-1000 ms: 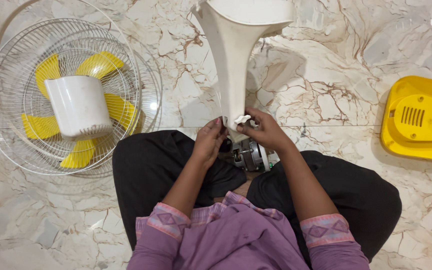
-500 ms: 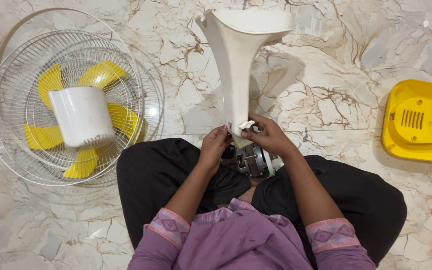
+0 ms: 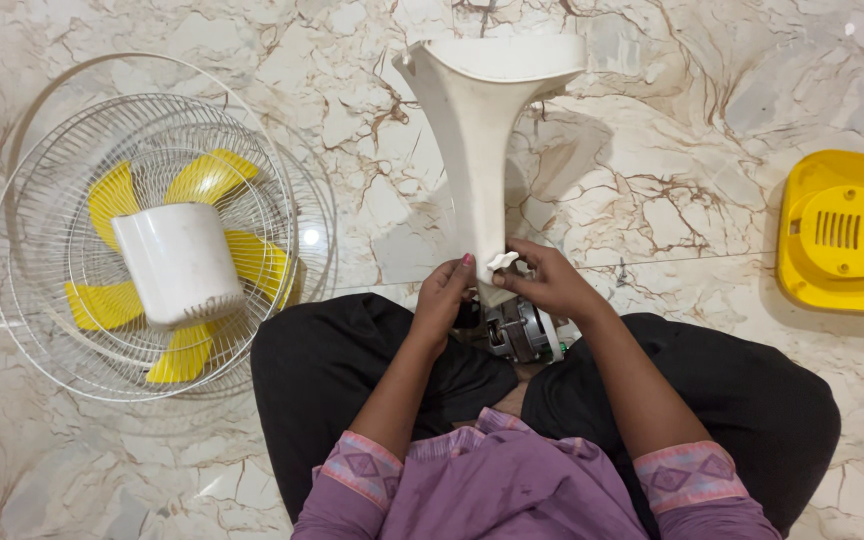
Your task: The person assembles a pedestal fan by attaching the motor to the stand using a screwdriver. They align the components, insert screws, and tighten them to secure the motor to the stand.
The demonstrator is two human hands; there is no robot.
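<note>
I sit cross-legged on a marble floor with a white fan stand upright in front of me, its wide base pointing away. My left hand grips the narrow lower end of the stand from the left. My right hand holds the same end from the right, with its fingers on a small white wing-shaped knob. A metal fan motor rests in my lap just below both hands, partly hidden by them.
To the left lie white wire fan guards with yellow blades and a white motor cover on top. A yellow plastic fan housing lies at the right edge.
The view has shifted so everything sits a little lower and further right in frame. Both hands keep their hold on the stand's lower end, the right hand's fingers still on the knob.
</note>
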